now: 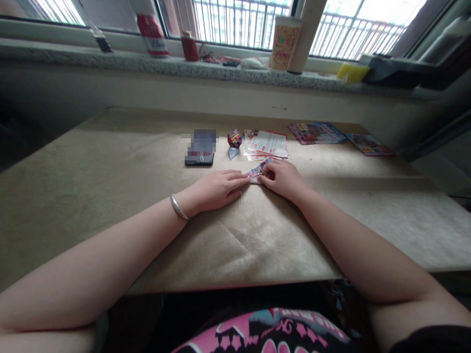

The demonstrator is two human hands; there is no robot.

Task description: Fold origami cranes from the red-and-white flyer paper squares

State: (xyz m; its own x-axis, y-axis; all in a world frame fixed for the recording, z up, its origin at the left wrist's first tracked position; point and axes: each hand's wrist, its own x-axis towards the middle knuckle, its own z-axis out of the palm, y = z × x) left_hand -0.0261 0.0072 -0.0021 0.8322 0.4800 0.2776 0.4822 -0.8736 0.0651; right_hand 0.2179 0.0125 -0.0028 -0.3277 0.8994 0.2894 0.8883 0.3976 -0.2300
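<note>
On the table lies a small folded piece of patterned paper (256, 172), pink and bluish, between my two hands. My left hand (222, 189) rests flat with fingers stretched out, its fingertips at the paper's left end. With thumb and fingers my right hand (285, 179) pinches the paper's right side. Just beyond are printed sheets (265, 143) with red edges, in a loose stack. A small folded paper figure (234, 143), red and dark with a silvery-blue point, stands left of the sheets. A silver bangle (178, 207) circles my left wrist.
A phone (201, 147) lies left of the paper figure. Colourful printed sheets (317, 133) and another small pile (370, 144) lie at the back right. Along the windowsill (228, 72) stand a red-and-white can (152, 35), a red container (189, 47) and a patterned cup (284, 43).
</note>
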